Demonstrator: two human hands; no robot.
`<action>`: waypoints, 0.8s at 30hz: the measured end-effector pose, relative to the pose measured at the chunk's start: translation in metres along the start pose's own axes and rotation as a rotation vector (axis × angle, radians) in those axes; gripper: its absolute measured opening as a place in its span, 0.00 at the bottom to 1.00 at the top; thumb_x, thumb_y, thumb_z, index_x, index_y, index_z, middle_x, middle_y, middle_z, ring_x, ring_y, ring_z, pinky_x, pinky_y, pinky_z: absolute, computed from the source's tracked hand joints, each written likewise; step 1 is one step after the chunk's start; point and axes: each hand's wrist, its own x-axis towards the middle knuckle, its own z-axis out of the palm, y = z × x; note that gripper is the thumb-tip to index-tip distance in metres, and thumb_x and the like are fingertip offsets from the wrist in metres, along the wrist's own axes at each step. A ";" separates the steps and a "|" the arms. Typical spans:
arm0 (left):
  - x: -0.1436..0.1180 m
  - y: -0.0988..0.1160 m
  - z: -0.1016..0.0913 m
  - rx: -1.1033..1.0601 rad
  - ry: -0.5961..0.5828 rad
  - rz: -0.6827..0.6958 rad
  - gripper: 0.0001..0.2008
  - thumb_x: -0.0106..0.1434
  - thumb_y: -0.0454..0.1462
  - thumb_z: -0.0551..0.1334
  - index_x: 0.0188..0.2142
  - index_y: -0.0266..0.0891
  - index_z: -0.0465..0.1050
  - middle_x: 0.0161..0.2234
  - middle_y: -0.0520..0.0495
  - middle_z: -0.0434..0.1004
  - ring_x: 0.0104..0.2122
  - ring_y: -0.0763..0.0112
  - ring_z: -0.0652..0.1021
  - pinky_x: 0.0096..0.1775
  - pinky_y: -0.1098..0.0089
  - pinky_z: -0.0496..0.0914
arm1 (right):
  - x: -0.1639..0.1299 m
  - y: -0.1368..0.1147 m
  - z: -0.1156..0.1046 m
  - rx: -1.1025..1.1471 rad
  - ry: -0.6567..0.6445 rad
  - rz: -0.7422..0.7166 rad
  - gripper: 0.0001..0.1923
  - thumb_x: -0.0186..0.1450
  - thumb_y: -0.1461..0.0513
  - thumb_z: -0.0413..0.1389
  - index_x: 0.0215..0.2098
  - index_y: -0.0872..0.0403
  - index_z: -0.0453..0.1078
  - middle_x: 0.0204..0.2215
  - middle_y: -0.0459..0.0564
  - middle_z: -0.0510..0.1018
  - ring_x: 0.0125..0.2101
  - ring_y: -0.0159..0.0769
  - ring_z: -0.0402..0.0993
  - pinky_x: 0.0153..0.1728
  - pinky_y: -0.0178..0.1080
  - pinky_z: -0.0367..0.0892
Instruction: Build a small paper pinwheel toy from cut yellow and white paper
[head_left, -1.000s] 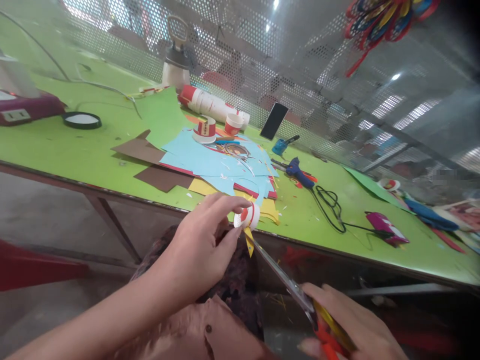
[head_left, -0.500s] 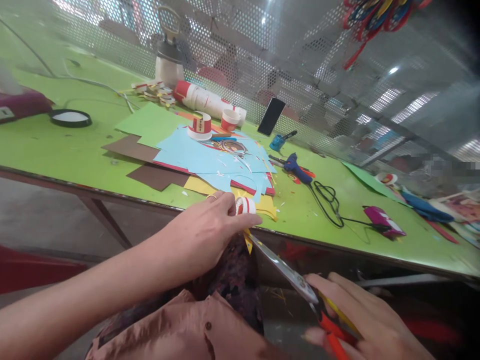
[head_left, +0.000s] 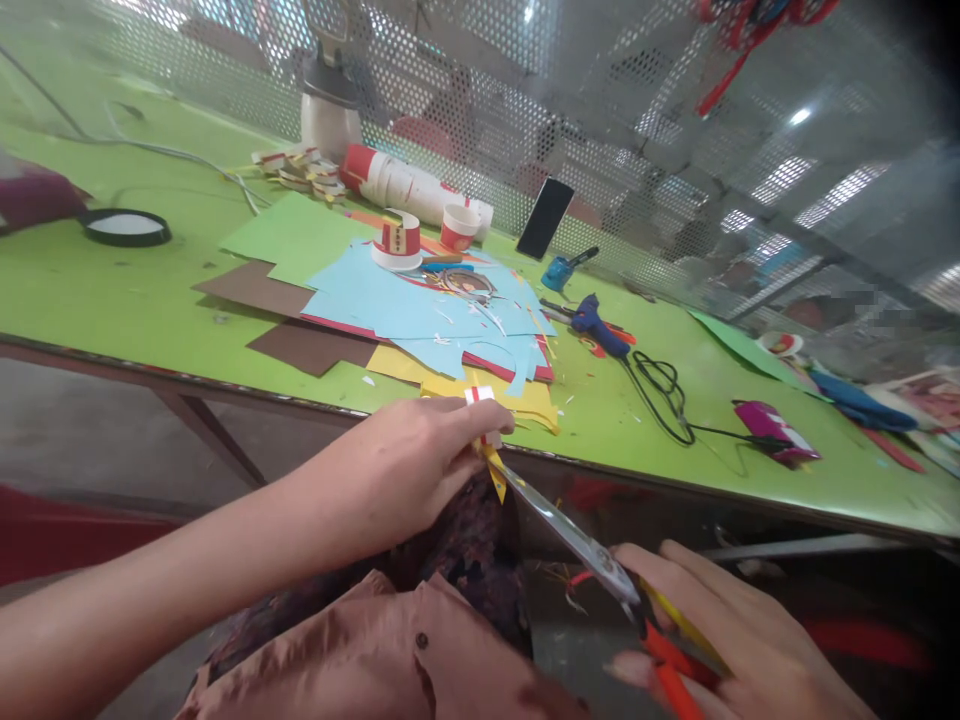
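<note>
Perforated metal mesh closed off the far side of a green worktop (head_left: 112, 290) that ran across the upper half of the frame, littered with paper.

At lower centre, just off the worktop's near edge, the left hand (head_left: 409, 465) pinched a small red-and-white paper piece (head_left: 480, 398) with a yellow strip (head_left: 495, 472) hanging below it, the fingers (head_left: 480, 420) narrowed tight on it. The scissors (head_left: 577, 540) met that strip from lower right, long steel blades nearly together at it. The right hand (head_left: 739, 650) gripped their red and yellow handles, fingers curled through; how far the handles were squeezed could not be told.

By the look of it the cut was partway: the strip hung uncut from the piece, while snippets and trimmed sheets on the worktop suggested much cutting already done.

Beyond, flat matte card lay fanned out: blue sheets (head_left: 390, 300) over yellow, red, brown and green ones. A curled red-and-white paper band (head_left: 397, 243) stood on the blue, a small cup (head_left: 457, 226) behind it, and a stack of cups (head_left: 397, 188) lay on its side. Right of centre were a blue glue gun (head_left: 596, 325) with a looped black cord (head_left: 664, 395), and a dark phone (head_left: 545, 217) propped against the mesh.
</note>
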 end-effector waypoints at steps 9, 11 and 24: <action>-0.004 0.009 0.004 -0.175 0.114 -0.092 0.16 0.57 0.30 0.56 0.45 0.43 0.68 0.28 0.54 0.74 0.25 0.74 0.72 0.29 0.75 0.63 | -0.005 -0.010 0.006 0.120 -0.013 0.078 0.28 0.54 0.50 0.61 0.51 0.50 0.68 0.44 0.51 0.79 0.43 0.45 0.77 0.39 0.35 0.75; -0.003 0.009 0.005 -0.229 0.124 -0.131 0.16 0.56 0.30 0.56 0.44 0.43 0.69 0.27 0.54 0.74 0.25 0.74 0.73 0.28 0.75 0.63 | -0.005 -0.012 0.006 0.148 -0.001 0.103 0.28 0.53 0.51 0.61 0.51 0.50 0.69 0.43 0.50 0.79 0.43 0.45 0.77 0.39 0.34 0.75; -0.001 0.011 0.012 -0.483 0.173 -0.360 0.10 0.56 0.35 0.59 0.40 0.43 0.72 0.21 0.55 0.72 0.20 0.75 0.71 0.24 0.76 0.62 | 0.003 -0.018 0.007 0.418 0.007 0.218 0.24 0.51 0.60 0.61 0.47 0.51 0.70 0.42 0.50 0.79 0.40 0.42 0.78 0.38 0.31 0.74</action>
